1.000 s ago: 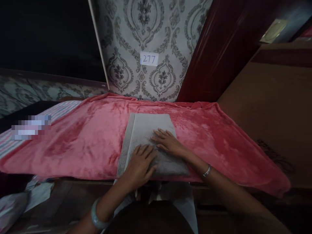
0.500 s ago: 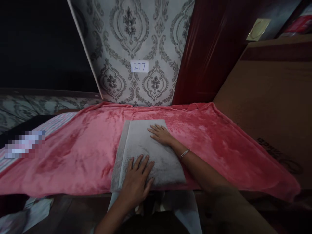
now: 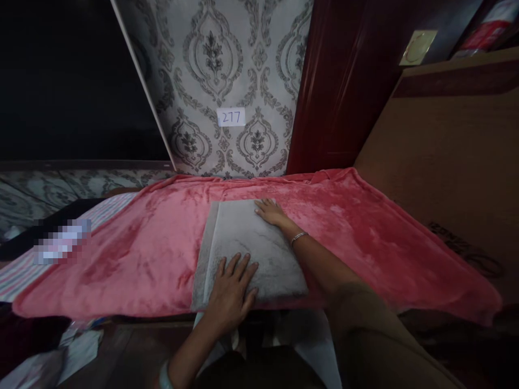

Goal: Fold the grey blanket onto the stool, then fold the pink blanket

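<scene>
A folded grey cloth (image 3: 243, 237), soft-looking like a towel, lies flat on a pink plush blanket (image 3: 162, 243) spread over a table. My left hand (image 3: 233, 294) rests on the cloth's near left part, palm down with fingers spread. At the far right corner of the cloth, my right hand (image 3: 270, 212) lies flat with its fingers stretched out. Neither hand grips anything. A narrow folded strip runs along the cloth's left edge.
A large cardboard box (image 3: 441, 151) stands at the right. A dark screen (image 3: 73, 81) is at the left, near a striped cloth (image 3: 24, 273). On the patterned wall behind hangs a paper label (image 3: 231, 116) marked 277.
My right hand has slid slightly farther toward the cloth's far right corner. My left hand stays on the near part. The camera view has shifted a little.
</scene>
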A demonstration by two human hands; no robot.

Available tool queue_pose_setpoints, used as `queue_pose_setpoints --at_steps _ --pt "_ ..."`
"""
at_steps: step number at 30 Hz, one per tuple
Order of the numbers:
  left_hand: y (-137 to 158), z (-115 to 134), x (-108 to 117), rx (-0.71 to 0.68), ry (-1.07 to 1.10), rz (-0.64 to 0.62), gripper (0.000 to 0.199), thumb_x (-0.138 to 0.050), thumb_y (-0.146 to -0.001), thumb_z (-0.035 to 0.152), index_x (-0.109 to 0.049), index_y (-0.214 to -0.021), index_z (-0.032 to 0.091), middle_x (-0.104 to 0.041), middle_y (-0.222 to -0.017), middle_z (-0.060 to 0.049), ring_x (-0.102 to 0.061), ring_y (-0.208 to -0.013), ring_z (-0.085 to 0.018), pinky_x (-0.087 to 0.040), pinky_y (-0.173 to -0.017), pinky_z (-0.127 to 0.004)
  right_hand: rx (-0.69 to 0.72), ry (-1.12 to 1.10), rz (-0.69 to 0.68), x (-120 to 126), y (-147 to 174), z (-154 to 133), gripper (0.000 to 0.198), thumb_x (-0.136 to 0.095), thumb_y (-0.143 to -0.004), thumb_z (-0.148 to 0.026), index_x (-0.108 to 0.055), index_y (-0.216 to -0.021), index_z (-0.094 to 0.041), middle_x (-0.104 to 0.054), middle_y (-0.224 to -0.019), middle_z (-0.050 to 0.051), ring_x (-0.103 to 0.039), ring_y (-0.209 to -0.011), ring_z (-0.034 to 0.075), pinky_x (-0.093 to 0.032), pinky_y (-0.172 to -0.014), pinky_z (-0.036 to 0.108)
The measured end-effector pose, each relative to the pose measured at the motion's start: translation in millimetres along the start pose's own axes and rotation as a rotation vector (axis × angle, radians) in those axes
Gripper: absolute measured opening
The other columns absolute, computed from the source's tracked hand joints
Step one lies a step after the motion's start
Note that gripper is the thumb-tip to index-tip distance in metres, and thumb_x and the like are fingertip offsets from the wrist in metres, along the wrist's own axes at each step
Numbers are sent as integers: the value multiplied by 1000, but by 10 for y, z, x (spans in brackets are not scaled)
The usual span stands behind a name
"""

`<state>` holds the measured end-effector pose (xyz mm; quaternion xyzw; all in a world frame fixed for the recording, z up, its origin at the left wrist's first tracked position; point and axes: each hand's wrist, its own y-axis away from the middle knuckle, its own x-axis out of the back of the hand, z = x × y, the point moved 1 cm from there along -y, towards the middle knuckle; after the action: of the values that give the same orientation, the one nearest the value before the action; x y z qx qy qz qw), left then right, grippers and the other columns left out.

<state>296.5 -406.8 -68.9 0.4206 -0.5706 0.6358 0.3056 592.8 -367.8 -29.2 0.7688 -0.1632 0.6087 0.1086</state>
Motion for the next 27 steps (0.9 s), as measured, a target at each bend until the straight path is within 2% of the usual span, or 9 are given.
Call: queue_pose_setpoints --at_steps 2,5,9,11,14,18,22,25,27 --pt "-16 4 -6 6 7 -6 55 -58 -89 31 -49 -143 25 -49 -151 -10 -43 -137 -34 -30 -112 -63 36 -25 30 1 181 -73 61 -27 -103 -51 -24 -158 -25 -14 -166 11 -12 -152 30 -18 -118 60" --pt "-17 22 10 -6 33 16 51 -56 -91 33 -52 -141 22 -51 -149 -11 -44 -136 -34 -33 -111 -61 254 -97 51 -67 571 -245 58 -31 -102 -52 -37 -154 -26 -16 -166 9 -13 -152 30 -21 -119 55" --pt "140 57 116 -62 109 202 32 -52 -92 21 -64 -123 20 -63 -133 -11 -54 -127 -25 -39 -110 -51 547 -175 -3 -216 1107 -495 53 -34 -102 -49 -48 -147 -26 -28 -162 8 -20 -151 27 -24 -120 51" --pt "284 56 186 -60 100 306 28 -55 -89 14 -66 -114 22 -68 -123 -9 -58 -119 -23 -41 -107 -49 600 -198 -21 -260 1291 -609 52 -33 -103 -47 -49 -147 -25 -33 -160 9 -24 -150 25 -25 -120 50" --pt "503 -2 256 13 20 395 28 -61 -86 13 -65 -111 22 -69 -114 -9 -59 -110 -24 -44 -100 -47 651 -209 -55 -270 1452 -799 52 -30 -104 -43 -47 -148 -22 -38 -158 9 -27 -149 23 -24 -121 47" --pt "677 -130 244 62 -50 396 25 -64 -86 15 -63 -110 19 -66 -107 -11 -58 -104 -25 -46 -92 -43 771 -161 -152 -275 1558 -1036 50 -29 -105 -40 -40 -152 -27 -37 -159 4 -25 -149 19 -18 -123 45" --pt "715 -181 178 40 -31 359 24 -61 -88 14 -61 -111 17 -65 -104 -10 -57 -103 -24 -47 -89 -41 836 -61 -230 -324 1494 -1092 55 -34 -103 -48 -31 -155 -30 -25 -164 2 -14 -152 23 -14 -123 50" --pt "718 -174 146 63 -13 371 22 -60 -88 14 -61 -110 17 -64 -101 -10 -56 -100 -24 -47 -88 -40 792 23 -244 -316 1278 -1006 61 -38 -101 -53 -27 -157 -30 -20 -165 3 -11 -153 26 -11 -122 54" --pt "726 -165 134 77 3 380 22 -60 -88 14 -61 -110 16 -64 -102 -11 -56 -100 -24 -47 -88 -41 682 70 -212 -270 1081 -900 60 -39 -101 -52 -28 -156 -30 -19 -165 4 -11 -153 28 -11 -121 57"
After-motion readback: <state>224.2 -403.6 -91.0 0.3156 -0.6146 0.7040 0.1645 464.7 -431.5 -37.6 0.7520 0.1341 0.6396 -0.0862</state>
